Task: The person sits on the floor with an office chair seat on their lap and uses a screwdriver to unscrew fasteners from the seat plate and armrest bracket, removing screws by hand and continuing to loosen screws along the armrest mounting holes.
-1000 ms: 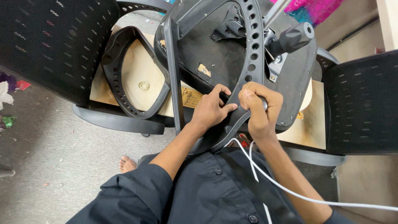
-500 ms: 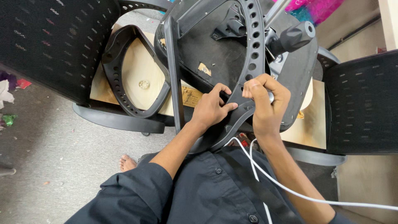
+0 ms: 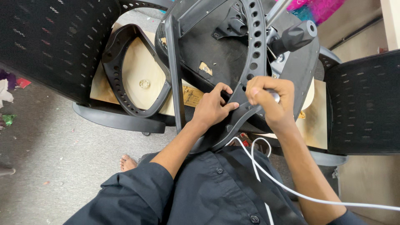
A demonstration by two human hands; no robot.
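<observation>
Two bare hands work on an upturned office chair seat [image 3: 216, 54] resting against the person's lap. The left hand [image 3: 214, 107] presses its fingers onto the perforated black armrest frame [image 3: 255, 54]. The right hand [image 3: 270, 102] is closed around a silver-tipped tool [image 3: 275, 97] beside it. A white cable [image 3: 291, 191] crosses the dark shirt [image 3: 208, 191].

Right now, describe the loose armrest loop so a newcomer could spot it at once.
Start at the upturned chair seat above the person's hands. Left of it, a pale wooden board lies flat. The armrest loop rests on that board: a black, rounded-triangle plastic ring with a row of holes along its inner face. Unlike the holed arm by the hands, it is a closed loop lying apart, untouched.
</observation>
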